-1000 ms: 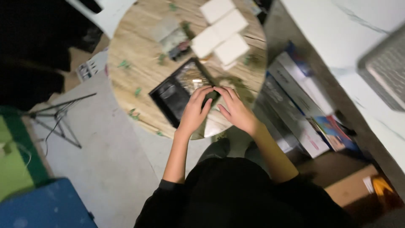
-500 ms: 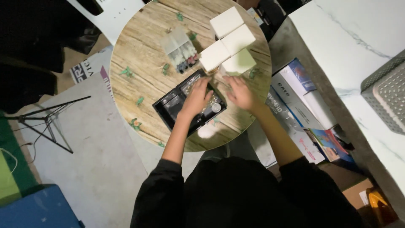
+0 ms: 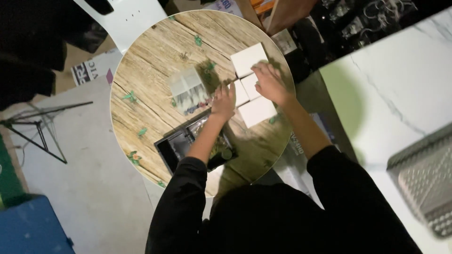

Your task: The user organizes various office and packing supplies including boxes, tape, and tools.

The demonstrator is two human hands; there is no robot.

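Both hands work among a cluster of white boxes near the far right edge of the round wooden table. The right hand lies palm-down with loosely spread fingers over the middle boxes, covering but not clasping them; the left hand rests at the cluster's left side, and whether its fingers pinch anything cannot be made out. The boxes look light, stiff and flat-sided, probably cardboard, so they would likely lift best by opposite edges. Just left of them stands a clear plastic case with small dark items inside, too blurred to identify. A black tray near the table's near edge is partly hidden under the left forearm.
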